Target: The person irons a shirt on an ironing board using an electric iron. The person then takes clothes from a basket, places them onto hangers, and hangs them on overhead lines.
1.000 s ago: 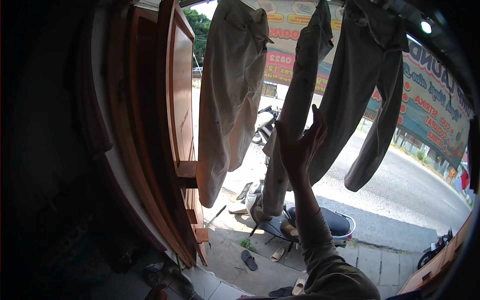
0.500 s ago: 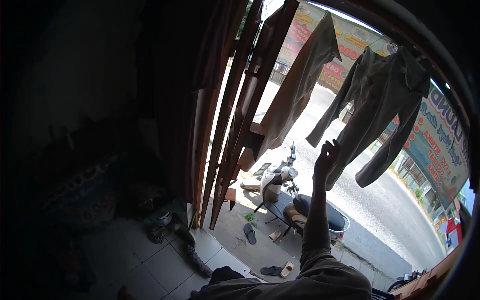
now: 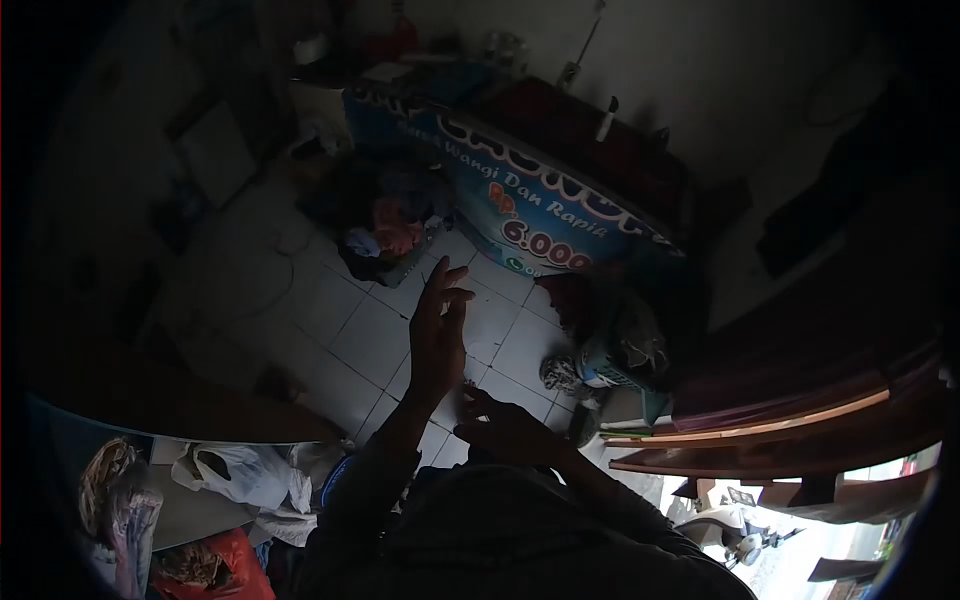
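My left hand (image 3: 440, 335) is raised in front of me over the white tiled floor (image 3: 368, 340). Its fingers are stretched and a little bent, with gaps between them, and nothing shows in it. Lower and to the right, close to my body, my right hand (image 3: 508, 428) points leftward with its fingers loosely apart. I see no object in that hand either. Beyond my left hand, a heap of clothes (image 3: 398, 225) lies on the floor in front of a counter with a blue laundry banner (image 3: 530, 200). The room is dim, so small details are hard to make out.
A patterned bundle (image 3: 560, 375) and other items sit on the floor at right, beside brown door panels (image 3: 760, 440). Through the doorway a parked scooter (image 3: 745, 545) shows. At lower left are a white plastic bag (image 3: 235, 472) and a red bag (image 3: 225, 570).
The view has swung from the bright doorway and hanging clothes to the dark room inside. My right arm, raised near the hanging trousers before, is now low, and my left hand has come into view.
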Demonstrator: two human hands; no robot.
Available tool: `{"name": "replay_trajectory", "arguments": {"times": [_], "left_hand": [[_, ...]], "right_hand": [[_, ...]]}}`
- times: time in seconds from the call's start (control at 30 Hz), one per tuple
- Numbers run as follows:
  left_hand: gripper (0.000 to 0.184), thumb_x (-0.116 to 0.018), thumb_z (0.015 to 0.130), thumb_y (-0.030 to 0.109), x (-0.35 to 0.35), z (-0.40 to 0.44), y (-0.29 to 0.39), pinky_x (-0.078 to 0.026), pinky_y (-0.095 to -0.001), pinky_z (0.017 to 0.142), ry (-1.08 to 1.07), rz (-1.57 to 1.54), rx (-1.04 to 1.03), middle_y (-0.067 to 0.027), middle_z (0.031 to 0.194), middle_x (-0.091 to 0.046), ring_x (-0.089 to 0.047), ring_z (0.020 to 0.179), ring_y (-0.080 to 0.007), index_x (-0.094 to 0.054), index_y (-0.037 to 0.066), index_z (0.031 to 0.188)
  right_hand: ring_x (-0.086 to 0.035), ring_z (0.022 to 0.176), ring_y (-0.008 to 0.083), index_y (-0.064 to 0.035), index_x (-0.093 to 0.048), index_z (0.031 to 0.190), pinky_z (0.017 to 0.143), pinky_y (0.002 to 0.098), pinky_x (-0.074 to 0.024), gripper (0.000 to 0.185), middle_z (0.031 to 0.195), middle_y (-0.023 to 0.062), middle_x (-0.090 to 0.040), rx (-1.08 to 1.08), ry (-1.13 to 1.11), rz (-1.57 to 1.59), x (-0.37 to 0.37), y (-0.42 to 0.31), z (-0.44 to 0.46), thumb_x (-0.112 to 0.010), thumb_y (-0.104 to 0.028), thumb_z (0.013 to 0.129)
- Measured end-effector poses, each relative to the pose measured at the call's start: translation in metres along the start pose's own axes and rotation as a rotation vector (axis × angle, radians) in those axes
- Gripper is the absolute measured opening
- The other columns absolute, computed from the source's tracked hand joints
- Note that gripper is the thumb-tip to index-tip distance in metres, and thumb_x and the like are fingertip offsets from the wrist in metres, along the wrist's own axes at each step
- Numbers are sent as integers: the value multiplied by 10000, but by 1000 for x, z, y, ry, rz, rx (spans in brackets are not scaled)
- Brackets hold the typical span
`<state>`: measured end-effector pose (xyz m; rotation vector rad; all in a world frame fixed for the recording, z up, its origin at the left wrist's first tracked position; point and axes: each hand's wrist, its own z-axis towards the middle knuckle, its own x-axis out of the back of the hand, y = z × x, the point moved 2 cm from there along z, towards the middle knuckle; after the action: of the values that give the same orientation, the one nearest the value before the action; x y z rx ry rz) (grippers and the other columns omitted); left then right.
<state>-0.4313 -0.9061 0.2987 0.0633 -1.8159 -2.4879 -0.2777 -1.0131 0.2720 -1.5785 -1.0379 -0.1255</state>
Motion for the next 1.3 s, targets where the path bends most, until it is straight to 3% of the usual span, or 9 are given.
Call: {"name": "replay_trajectory", "arguments": {"times": [0.23, 0.33, 0.67, 0.77, 0.87, 1.07, 1.13, 1.23, 1.3], "left_hand": [[562, -492, 1034, 92, 58, 135, -75, -536, -354, 898, 157, 40, 40, -177, 1544, -476, -606, 1236, -249, -344, 36, 1573], [562, -532, 1027, 103, 72, 176, -101, -530, -346, 935, 215, -161, 354, -146, 1541, -468, -578, 1288, -259, -366, 30, 1558], [787, -540, 1052, 491, 92, 197, -189, -313, -420, 1219, -99, 154, 382, -180, 1648, -338, -369, 1500, -327, -248, 25, 1615], [777, -488, 1049, 557, 129, 194, -191, -328, -429, 1211, -246, 119, 552, -163, 1631, -376, -434, 1455, -354, -270, 77, 1620], [736, -494, 1068, 464, 151, 149, -212, -404, -416, 1148, -23, -61, 588, -146, 1433, -605, -528, 1368, -347, -194, 120, 1646], [268, -579, 1005, 127, 128, -101, -346, -568, -333, 793, 906, 643, 647, -167, 1256, -667, -691, 969, -200, -646, -1, 1231], [386, -633, 996, 327, 106, -191, -364, -568, -397, 815, 1477, 18, 986, -212, 995, -747, -739, 947, -302, -676, 2, 1200], [404, -633, 990, 359, 84, -315, -391, -557, -437, 897, 1574, 195, 1278, -236, 1080, -740, -717, 1033, -387, -698, -3, 1157], [387, -611, 998, 357, 85, -373, -402, -555, -463, 903, 1623, 220, 1332, -232, 1113, -731, -703, 1040, -409, -712, 2, 1115]], "right_hand": [[-699, 791, 394, -70, -548, 1323, 720, 501, -539, 299, 863, 178, -715, 385, 83, 65, 52, 30, 170, -532, -204, 1056], [-683, 708, 415, -100, -575, 1304, 698, 514, -520, 291, 703, 211, -672, 69, -121, 47, 100, 23, 222, -511, -230, 1052], [-697, 823, 444, -55, -608, 1183, 710, 512, -537, 217, 787, 235, -694, 564, -257, -122, 93, 88, 451, -573, -189, 1016], [-688, 867, 461, -40, -664, 1020, 735, 541, -531, 152, 891, 227, -711, 408, -339, -288, 87, 50, 482, -538, -124, 1004], [-670, 834, 482, -19, -648, 1021, 704, 544, -500, 229, 867, 263, -695, 434, -326, -478, 53, 90, 519, -513, -204, 1034], [-667, 861, 523, -32, -599, 1048, 748, 599, -508, 274, 909, 287, -706, 390, -601, -648, -5, 191, 541, -503, -288, 1039], [-662, 869, 532, -28, -596, 1052, 756, 602, -507, 278, 918, 297, -701, 423, -730, -735, -14, 213, 536, -501, -289, 1038], [-657, 899, 532, -10, -584, 1078, 776, 601, -512, 285, 958, 302, -691, 424, -863, -882, -29, 226, 530, -499, -278, 1030], [-657, 1018, 472, 9, -595, 1070, 819, 540, -509, 291, 1038, 303, -685, 905, -995, -1014, -29, 257, 528, -545, -270, 1005]]}}
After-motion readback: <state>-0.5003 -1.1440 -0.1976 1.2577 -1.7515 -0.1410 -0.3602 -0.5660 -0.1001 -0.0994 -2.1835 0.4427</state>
